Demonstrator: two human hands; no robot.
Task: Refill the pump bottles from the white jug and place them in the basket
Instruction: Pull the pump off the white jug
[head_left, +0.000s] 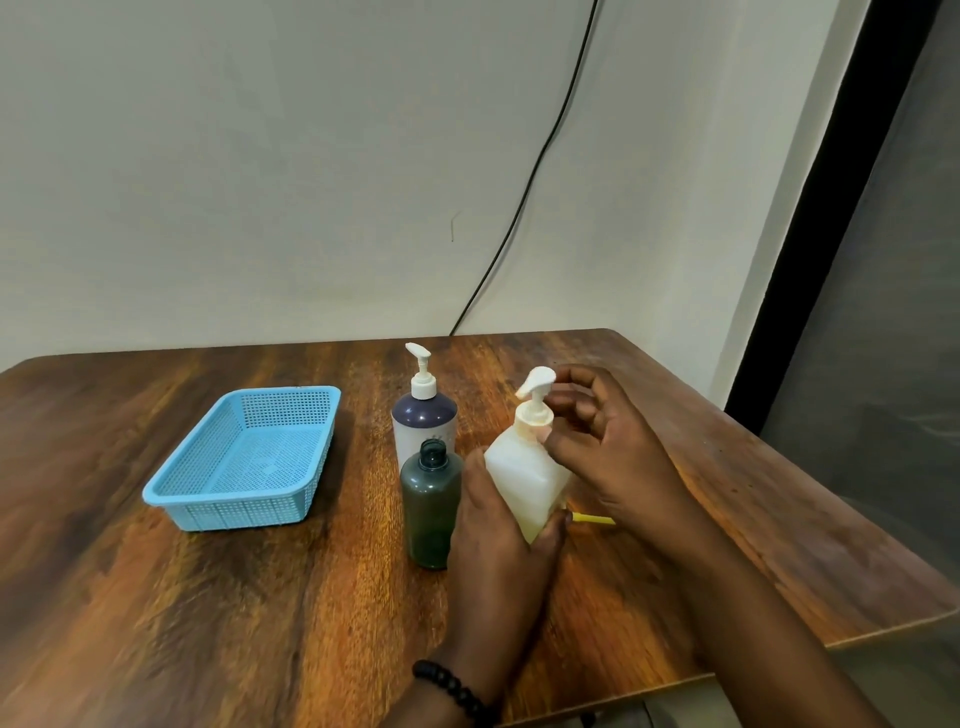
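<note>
- The left hand (498, 512) grips the lower body of a white pump bottle (524, 467), fingers and thumb wrapped round it, and holds it tilted, its base at or just above the tabletop (208, 597).
- The right hand (605, 447) curls its fingers beside the bottle's pump collar (537, 415), thumb and fingertips near or touching it; whether it truly pinches the collar cannot be told. It looks like a twist to unscrew or tighten the pump.
- Just left of the held bottle stands a dark green bottle (431, 499), upright, its neck open with no pump or cap on it.
- Behind that stands a purple-topped pump bottle (425, 421), upright with its white pump fitted.
- A small yellow object (592, 518) lies on the tabletop between the hands, mostly hidden.
- The blue basket (171, 493) sits well apart to the left and holds nothing.
- No separate white jug can be made out, unless the held bottle is it.
- Judged from this, the task is at an early stage: no bottle is in the basket, one stands open, and filling, recapping and placing all appear to remain.
</note>
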